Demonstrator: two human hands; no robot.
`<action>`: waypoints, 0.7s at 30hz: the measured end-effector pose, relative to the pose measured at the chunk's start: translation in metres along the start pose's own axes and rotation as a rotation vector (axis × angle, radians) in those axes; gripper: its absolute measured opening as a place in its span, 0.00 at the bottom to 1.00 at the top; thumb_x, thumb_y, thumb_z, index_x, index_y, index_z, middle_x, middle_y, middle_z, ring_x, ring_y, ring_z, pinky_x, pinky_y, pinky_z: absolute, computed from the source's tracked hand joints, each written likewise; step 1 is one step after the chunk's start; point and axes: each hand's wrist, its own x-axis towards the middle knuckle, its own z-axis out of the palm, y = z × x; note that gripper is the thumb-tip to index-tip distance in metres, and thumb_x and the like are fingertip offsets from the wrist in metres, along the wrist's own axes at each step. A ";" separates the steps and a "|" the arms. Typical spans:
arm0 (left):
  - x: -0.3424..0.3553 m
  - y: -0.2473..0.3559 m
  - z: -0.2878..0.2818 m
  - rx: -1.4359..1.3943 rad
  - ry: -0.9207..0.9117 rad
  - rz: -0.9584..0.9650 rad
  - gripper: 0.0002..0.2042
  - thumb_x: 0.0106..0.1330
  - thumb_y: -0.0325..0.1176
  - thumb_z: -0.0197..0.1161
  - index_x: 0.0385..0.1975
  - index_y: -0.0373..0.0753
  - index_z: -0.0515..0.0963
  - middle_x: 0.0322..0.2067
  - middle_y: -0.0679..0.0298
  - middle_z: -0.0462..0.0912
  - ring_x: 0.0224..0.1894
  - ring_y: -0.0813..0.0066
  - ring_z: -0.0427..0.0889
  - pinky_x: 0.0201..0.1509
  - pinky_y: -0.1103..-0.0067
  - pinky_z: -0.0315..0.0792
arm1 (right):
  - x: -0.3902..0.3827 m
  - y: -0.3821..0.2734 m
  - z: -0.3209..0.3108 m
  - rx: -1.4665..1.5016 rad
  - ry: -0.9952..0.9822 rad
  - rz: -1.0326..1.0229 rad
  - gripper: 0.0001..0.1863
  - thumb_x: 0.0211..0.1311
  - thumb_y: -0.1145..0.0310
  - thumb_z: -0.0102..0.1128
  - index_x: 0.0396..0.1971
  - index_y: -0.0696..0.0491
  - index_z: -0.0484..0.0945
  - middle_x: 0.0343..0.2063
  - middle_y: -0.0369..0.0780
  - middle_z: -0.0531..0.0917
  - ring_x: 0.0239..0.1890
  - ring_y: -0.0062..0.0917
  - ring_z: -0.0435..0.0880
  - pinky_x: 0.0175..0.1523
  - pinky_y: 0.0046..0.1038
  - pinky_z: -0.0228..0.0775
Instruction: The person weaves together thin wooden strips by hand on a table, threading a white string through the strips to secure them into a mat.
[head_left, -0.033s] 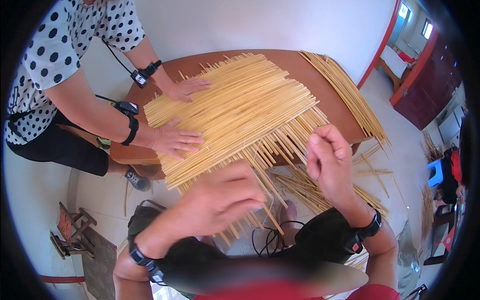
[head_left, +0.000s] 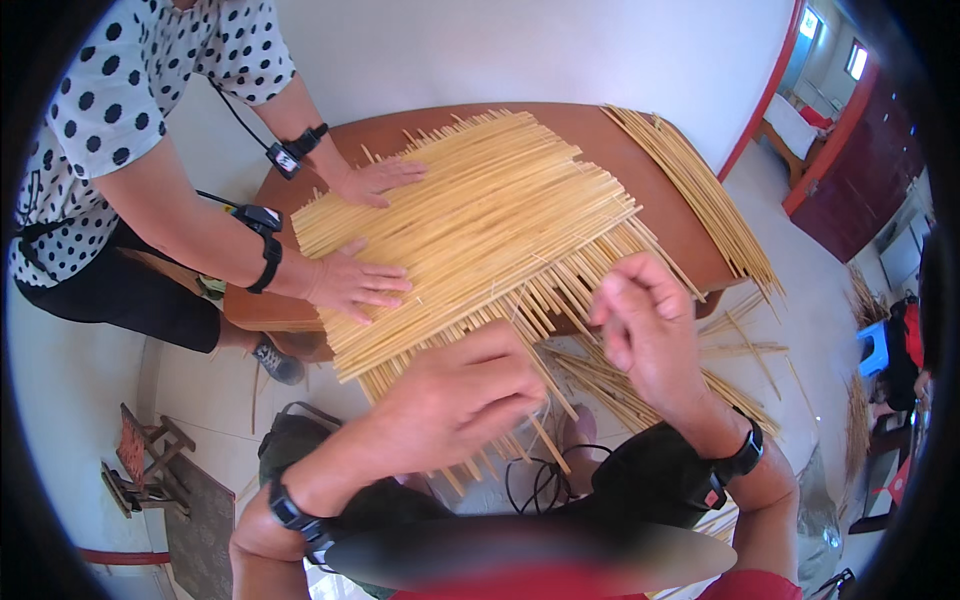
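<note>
A mat of straw-coloured stalks [head_left: 470,200] lies on the brown table, its near stalks sticking out unevenly over the front edge. A thin white thread [head_left: 516,306] runs down from the mat's near edge. Above that edge my left hand [head_left: 465,390] is closed, fingers curled, with a bit of thread showing by its fingertips. Off the mat's near right corner my right hand [head_left: 648,325] is raised, thumb and fingers pinched together; whatever they hold is too small to make out. A co-worker's two hands [head_left: 360,283] press flat on the mat's left part.
A bundle of loose stalks [head_left: 700,195] rests along the right of the table [head_left: 640,150]. More stalks [head_left: 610,385] lie on the floor below. A small wooden stool [head_left: 155,455] stands at lower left, a blue stool [head_left: 873,348] at far right. A black cable [head_left: 545,480] coils by my feet.
My left hand has shifted slightly right. My right hand has moved a little left, so the two are closer together. The co-worker's hands stay on the mat.
</note>
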 end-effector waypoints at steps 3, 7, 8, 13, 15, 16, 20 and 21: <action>0.008 -0.006 0.014 0.094 0.130 -0.029 0.07 0.57 0.21 0.70 0.34 0.36 0.80 0.31 0.62 0.76 0.30 0.67 0.77 0.31 0.76 0.71 | 0.000 0.000 0.029 -0.052 -0.144 0.141 0.07 0.75 0.69 0.53 0.37 0.56 0.73 0.25 0.37 0.81 0.17 0.14 0.74 0.20 0.16 0.64; 0.002 -0.017 0.011 0.142 0.227 -0.089 0.07 0.58 0.20 0.68 0.34 0.36 0.80 0.31 0.61 0.75 0.30 0.69 0.77 0.31 0.77 0.71 | -0.003 0.008 0.043 0.068 -0.299 0.208 0.07 0.74 0.70 0.55 0.37 0.59 0.73 0.25 0.38 0.82 0.25 0.18 0.83 0.28 0.21 0.76; 0.000 -0.019 0.009 0.132 0.233 -0.128 0.07 0.58 0.18 0.68 0.34 0.34 0.80 0.31 0.61 0.75 0.30 0.70 0.77 0.31 0.78 0.70 | -0.002 0.010 0.042 0.112 -0.315 0.261 0.08 0.74 0.70 0.55 0.37 0.59 0.74 0.25 0.38 0.81 0.27 0.19 0.85 0.30 0.22 0.78; -0.007 -0.030 0.004 0.025 0.287 -0.202 0.06 0.61 0.20 0.68 0.35 0.35 0.80 0.31 0.62 0.75 0.29 0.74 0.78 0.31 0.78 0.73 | 0.007 0.014 0.034 -0.160 -0.450 0.029 0.06 0.72 0.71 0.57 0.35 0.58 0.75 0.22 0.33 0.77 0.24 0.15 0.77 0.29 0.19 0.69; -0.008 -0.035 0.005 -0.137 0.416 -0.275 0.06 0.61 0.19 0.68 0.36 0.35 0.81 0.31 0.61 0.75 0.30 0.74 0.78 0.32 0.79 0.74 | 0.011 0.016 0.035 -0.007 -0.410 0.142 0.06 0.72 0.71 0.58 0.35 0.57 0.76 0.22 0.32 0.76 0.23 0.14 0.73 0.27 0.18 0.64; -0.008 -0.037 0.006 -0.290 0.508 -0.352 0.07 0.60 0.18 0.68 0.36 0.35 0.81 0.32 0.61 0.76 0.31 0.73 0.79 0.33 0.79 0.75 | 0.013 0.017 0.036 0.207 -0.383 0.208 0.05 0.71 0.71 0.59 0.35 0.57 0.76 0.22 0.32 0.75 0.22 0.14 0.72 0.27 0.18 0.62; -0.005 -0.043 0.015 -0.200 0.464 -0.216 0.11 0.57 0.17 0.71 0.38 0.36 0.84 0.34 0.60 0.80 0.34 0.71 0.82 0.37 0.79 0.77 | 0.017 0.022 0.042 0.686 -0.286 0.385 0.05 0.70 0.69 0.61 0.35 0.54 0.76 0.21 0.30 0.72 0.20 0.16 0.67 0.28 0.21 0.59; -0.004 -0.043 0.016 -0.133 0.458 -0.180 0.12 0.56 0.17 0.71 0.38 0.37 0.84 0.35 0.61 0.81 0.35 0.70 0.82 0.37 0.79 0.77 | 0.017 0.023 0.044 0.709 -0.289 0.419 0.05 0.71 0.69 0.61 0.35 0.54 0.76 0.21 0.30 0.71 0.20 0.16 0.67 0.28 0.21 0.59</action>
